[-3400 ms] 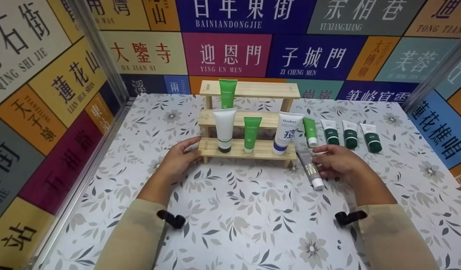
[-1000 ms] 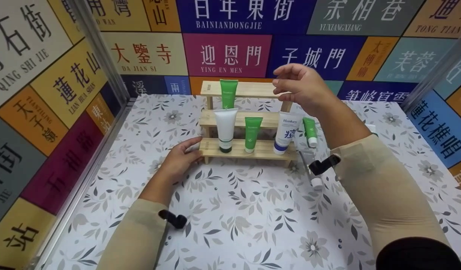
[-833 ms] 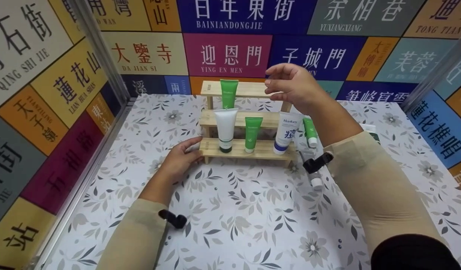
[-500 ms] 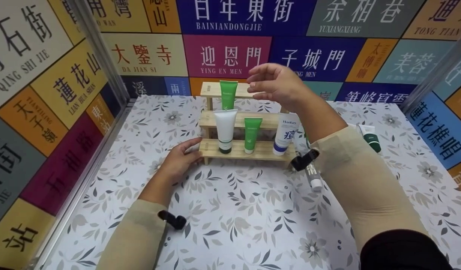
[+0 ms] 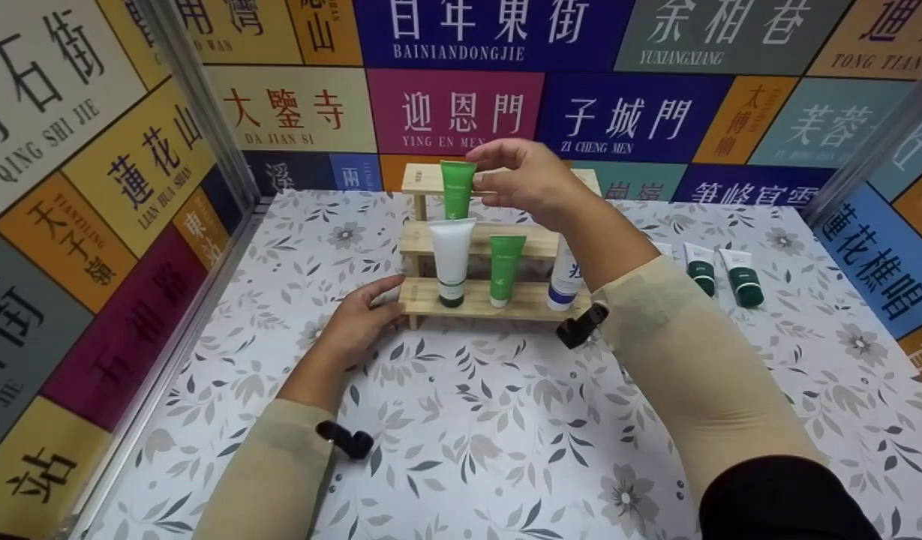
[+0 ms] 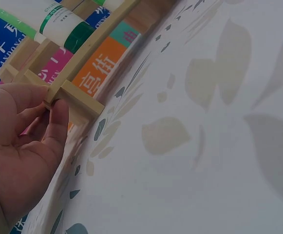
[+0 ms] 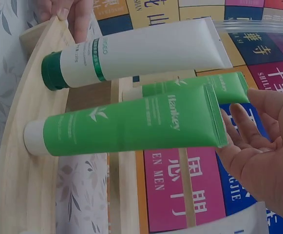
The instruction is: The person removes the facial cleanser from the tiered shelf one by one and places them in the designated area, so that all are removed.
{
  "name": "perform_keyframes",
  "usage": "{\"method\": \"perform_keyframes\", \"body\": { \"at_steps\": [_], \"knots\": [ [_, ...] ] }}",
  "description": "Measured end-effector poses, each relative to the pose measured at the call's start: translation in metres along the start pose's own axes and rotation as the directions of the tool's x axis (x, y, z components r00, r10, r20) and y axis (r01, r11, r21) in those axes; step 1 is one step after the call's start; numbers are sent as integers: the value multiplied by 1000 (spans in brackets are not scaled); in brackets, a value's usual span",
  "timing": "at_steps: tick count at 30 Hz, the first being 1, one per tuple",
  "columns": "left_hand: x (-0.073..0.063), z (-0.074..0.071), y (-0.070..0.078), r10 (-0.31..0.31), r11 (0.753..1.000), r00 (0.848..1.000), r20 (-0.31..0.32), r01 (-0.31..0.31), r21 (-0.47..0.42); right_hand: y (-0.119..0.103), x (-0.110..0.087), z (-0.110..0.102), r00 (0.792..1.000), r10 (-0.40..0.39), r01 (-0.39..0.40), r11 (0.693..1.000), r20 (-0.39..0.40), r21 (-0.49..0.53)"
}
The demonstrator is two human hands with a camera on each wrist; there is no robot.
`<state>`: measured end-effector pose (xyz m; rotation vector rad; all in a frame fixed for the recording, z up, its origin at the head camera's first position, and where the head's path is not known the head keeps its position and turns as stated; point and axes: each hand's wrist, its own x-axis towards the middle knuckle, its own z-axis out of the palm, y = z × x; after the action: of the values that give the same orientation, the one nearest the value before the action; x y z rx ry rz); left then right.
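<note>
My left hand [image 5: 355, 322] pinches the left end of the lowest step of a three-tier wooden display stand [image 5: 498, 309]. In the left wrist view, thumb and fingers grip the wood's corner. My right hand [image 5: 532, 180] reaches over the stand to the top step, thumb and fingers parted. Its fingertips are right beside the upper end of a green tube [image 5: 456, 187], whose base is hidden by the front tubes. On the bottom step stand a white tube with a dark green cap [image 5: 450, 262], another green tube [image 5: 506, 270] and a white-and-blue tube [image 5: 562, 277], partly covered by my right forearm.
White tubes with dark green caps [image 5: 744, 279] lie on the table right of the stand. My right arm hides other things there. A floral cloth [image 5: 468, 435] covers the table. Printed panels [image 5: 453, 109] stand behind and at both sides.
My right hand has left the grey tube lying on the table, risen above the stand and moved left up to the green tube on top. The left hand keeps its place.
</note>
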<state>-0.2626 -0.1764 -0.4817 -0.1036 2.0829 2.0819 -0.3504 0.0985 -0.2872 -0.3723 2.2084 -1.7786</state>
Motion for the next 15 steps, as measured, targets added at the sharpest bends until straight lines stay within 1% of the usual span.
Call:
{"method": "perform_keyframes", "body": {
  "at_steps": [4,8,12,15],
  "knots": [
    [0,0,0,1,1000,1000,-6,-1,3,2,1,5,1000,-11,10,999,-23,-34],
    [0,0,1,-8,1000,1000,-5,8,2,3,1,8,997,-28,22,997,-75,-80],
    [0,0,1,-17,1000,1000,0,17,1,1,-1,7,990,-53,38,992,-127,-118],
    [1,-1,1,-21,1000,1000,3,21,-6,-2,-4,3,986,-53,30,989,-156,-145]
  ]
}}
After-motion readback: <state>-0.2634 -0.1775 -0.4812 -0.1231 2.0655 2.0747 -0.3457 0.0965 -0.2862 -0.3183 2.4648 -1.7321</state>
